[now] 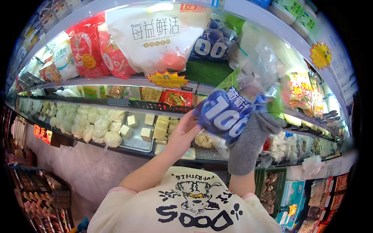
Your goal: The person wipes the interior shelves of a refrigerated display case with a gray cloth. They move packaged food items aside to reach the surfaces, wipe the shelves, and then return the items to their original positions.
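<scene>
A blue-and-green plastic pouch [223, 112] with white printing is held tilted in front of the chilled shelves. My left hand [186, 131], bare, grips its lower left edge. My right hand [250, 137] wears a grey knitted glove and is at the pouch's right side; its fingers are blurred and partly hidden, so its hold cannot be told. Just beyond it, a clear plastic bag [262, 67] with blurred contents hangs near the upper shelf. Similar blue pouches [214, 42] stand on that shelf beside a large white pouch [157, 35].
Red pouches [87, 49] stand at the upper left. The lower shelf bears bagged white rounds [99, 122], a metal tray [138, 142] with tofu blocks and a black basket [172, 108]. A green crate [281, 186] sits at the lower right. Tiled floor [99, 166] shows at left.
</scene>
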Available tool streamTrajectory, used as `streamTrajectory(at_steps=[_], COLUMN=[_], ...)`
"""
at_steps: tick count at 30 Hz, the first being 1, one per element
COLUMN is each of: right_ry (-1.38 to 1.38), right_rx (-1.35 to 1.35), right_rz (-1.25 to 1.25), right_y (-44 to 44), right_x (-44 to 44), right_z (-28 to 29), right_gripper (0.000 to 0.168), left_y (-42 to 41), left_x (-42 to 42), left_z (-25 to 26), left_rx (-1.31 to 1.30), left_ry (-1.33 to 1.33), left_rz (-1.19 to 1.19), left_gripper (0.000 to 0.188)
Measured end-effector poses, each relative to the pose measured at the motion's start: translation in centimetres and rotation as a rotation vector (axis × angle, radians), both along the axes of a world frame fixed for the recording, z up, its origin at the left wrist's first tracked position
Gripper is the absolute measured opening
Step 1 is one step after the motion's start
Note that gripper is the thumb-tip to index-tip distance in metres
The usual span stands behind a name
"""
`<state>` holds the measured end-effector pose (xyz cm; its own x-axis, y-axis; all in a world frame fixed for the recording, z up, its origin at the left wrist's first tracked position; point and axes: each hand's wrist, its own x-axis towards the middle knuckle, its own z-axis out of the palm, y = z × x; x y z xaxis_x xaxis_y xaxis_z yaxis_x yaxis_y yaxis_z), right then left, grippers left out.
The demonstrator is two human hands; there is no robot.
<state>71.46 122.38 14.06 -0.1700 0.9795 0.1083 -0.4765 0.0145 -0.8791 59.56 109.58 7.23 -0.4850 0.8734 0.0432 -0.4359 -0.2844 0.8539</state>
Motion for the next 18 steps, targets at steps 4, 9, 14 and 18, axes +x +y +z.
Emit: streamTrajectory(at_steps=[4, 9, 14, 18], right_ry=[-0.126, -0.618, -0.935, -0.723], right_rx=[0.413, 0.927, 1.297, 1.094], right_rz=[-0.132, -0.201, -0.303, -0.186], right_y=[1.4, 8.1, 14.0, 15.0], right_x=[-0.8, -3.8, -6.5, -8.4], right_z=[1.0, 0.6, 1.7, 1.9], right_gripper=[0.026, 0.032, 0.039, 0.034], left_y=[-1.6, -4.0, -5.2, -5.2], left_x=[-1.5, -3.2, -5.2, -5.9], left_z=[-0.8, -2.2, -3.0, -3.6], left_rx=[-0.071, -0.246, -0.222, -0.199], left_ry=[0.134, 0.167, 0.163, 0.165], left_rz=[-0.022, 0.008, 0.13, 0.14], left_gripper=[0.037, 0.025, 0.02, 0.019])
